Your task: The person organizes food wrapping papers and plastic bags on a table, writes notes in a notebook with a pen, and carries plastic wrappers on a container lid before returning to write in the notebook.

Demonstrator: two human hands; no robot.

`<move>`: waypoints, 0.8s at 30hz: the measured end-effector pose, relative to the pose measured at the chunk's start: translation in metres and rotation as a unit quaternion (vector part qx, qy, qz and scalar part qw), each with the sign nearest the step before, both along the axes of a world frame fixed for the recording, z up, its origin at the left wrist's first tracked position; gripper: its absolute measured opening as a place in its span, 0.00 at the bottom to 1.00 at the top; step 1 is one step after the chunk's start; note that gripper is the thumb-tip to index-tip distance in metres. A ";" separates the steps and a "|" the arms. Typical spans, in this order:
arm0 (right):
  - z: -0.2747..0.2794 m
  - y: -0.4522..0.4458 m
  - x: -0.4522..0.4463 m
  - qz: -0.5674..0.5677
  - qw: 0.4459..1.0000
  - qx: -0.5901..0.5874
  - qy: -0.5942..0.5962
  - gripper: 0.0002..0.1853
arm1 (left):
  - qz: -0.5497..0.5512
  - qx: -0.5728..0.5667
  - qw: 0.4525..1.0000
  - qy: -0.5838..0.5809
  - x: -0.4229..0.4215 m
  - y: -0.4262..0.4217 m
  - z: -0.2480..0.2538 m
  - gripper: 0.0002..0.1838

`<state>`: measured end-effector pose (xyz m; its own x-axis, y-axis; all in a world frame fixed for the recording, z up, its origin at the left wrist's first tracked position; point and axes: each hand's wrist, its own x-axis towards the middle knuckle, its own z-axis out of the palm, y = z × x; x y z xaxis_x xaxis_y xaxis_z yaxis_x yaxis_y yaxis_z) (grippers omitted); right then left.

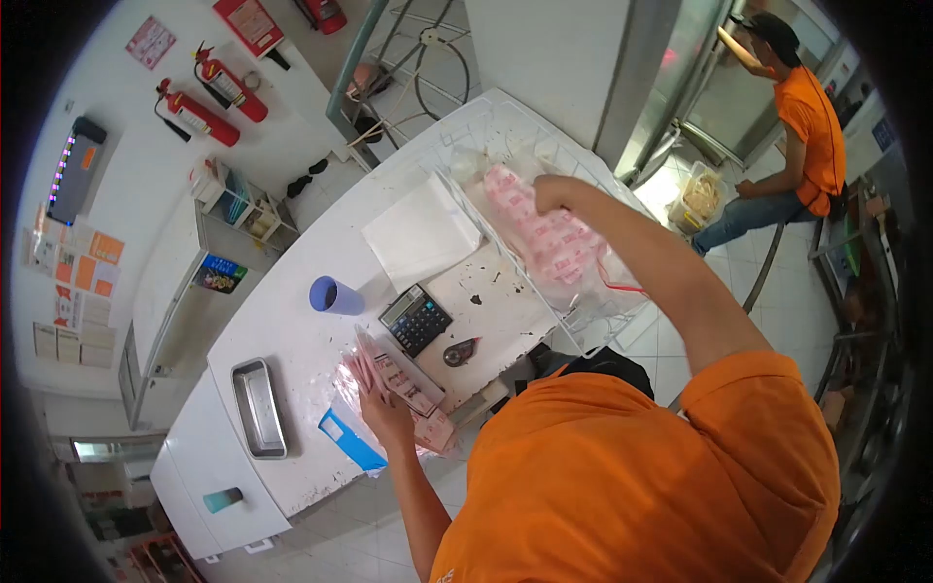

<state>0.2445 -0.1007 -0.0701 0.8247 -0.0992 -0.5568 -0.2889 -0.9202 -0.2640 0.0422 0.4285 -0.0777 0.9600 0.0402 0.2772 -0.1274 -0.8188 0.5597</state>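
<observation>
My left hand (387,416) is closed on a stack of pink-printed plastic bags (428,428) at the near edge of the white table. Beside it lies a blue-and-white packet (352,442). My right hand (554,194) reaches into a white wire basket (573,335). Its curled fingers, partly hidden, are at the top of a pink-and-white printed bag (559,248) there. Clear plastic and a red strip (622,287) show around that bag. Between my hands are a black calculator (415,321), a dark tape dispenser (461,352) and white paper sheets (423,233).
A blue cup (335,296) and a metal tray (259,408) stand on the white table (306,384). A teal cup (224,500) is farther left. Another person in orange (812,126) is near a doorway, by a tub (698,197). Fire extinguishers (199,112) hang on the wall.
</observation>
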 end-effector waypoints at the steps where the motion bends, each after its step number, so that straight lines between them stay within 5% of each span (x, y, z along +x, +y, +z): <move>1: 0.013 -0.013 0.001 0.065 0.998 -0.011 -0.017 0.29 | 0.010 0.021 0.999 -0.034 -0.001 -0.008 0.007 0.17; 3: 0.070 -0.015 -0.028 0.044 0.978 -0.004 -0.203 0.39 | 0.043 0.014 0.999 -0.008 -0.007 -0.014 0.009 0.16; 5: 0.170 0.008 -0.053 -0.007 0.968 0.164 -0.189 0.44 | 0.073 -0.043 0.991 0.100 -0.009 -0.010 0.008 0.16; 7: 0.207 0.022 -0.054 -0.019 0.905 0.348 -0.246 0.40 | 0.114 -0.026 0.989 0.090 -0.010 -0.006 -0.001 0.16; 10: 0.228 0.053 -0.038 -0.012 0.849 0.464 -0.251 0.37 | 0.142 -0.038 0.986 0.083 -0.013 0.004 -0.005 0.14; 14: 0.201 0.103 -0.002 -0.002 0.784 0.595 -0.180 0.32 | 0.174 -0.027 0.981 0.080 -0.016 0.014 -0.005 0.13; 20: 0.109 0.188 0.001 -0.189 0.540 0.819 0.036 0.23 | 0.184 -0.051 0.980 0.057 -0.022 0.026 -0.020 0.11; 22: 0.085 0.196 -0.019 -0.030 0.417 0.892 0.172 0.21 | 0.184 -0.072 0.979 0.050 -0.024 0.026 -0.017 0.11; 24: 0.043 0.222 -0.030 -0.007 0.351 0.902 0.250 0.23 | 0.189 -0.085 0.977 0.051 -0.025 0.027 -0.016 0.11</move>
